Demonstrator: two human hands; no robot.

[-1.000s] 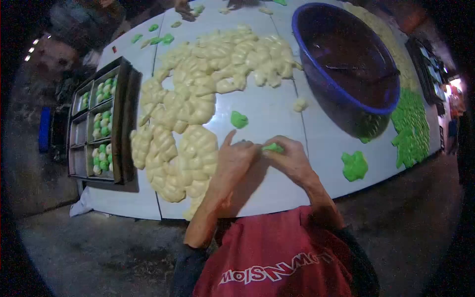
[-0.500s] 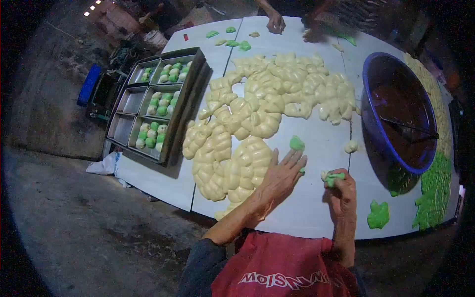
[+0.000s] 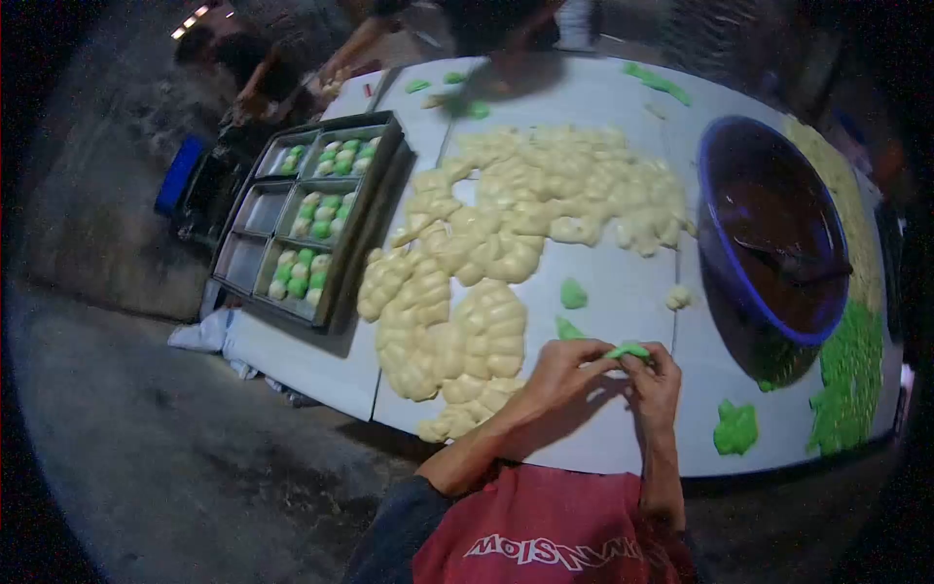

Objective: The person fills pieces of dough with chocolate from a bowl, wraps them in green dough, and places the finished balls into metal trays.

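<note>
Between both hands a small piece of green dough (image 3: 628, 350) is pinched above the white table. My left hand (image 3: 564, 375) has its fingers closed on the piece's left end. My right hand (image 3: 655, 378) grips its right end, fingers curled. Just beyond my left hand lie a green dough bit (image 3: 567, 329) and a green lump (image 3: 574, 294). Pale dough pieces (image 3: 491, 331) spread over the table to the left and ahead. A small pale lump (image 3: 678, 297) lies ahead of my right hand.
A divided metal tray (image 3: 331, 255) at left holds green and white balls. At right stands a blue-rimmed tub (image 3: 707, 229) of brown contents. Green dough (image 3: 736, 428) lies near the front edge, more (image 3: 848, 384) at the right edge. A person (image 3: 496, 24) is across the table.
My left hand has lifted from the table and moved right to meet my right hand at the green dough. Across the table, a person has moved; the view has shifted slightly.
</note>
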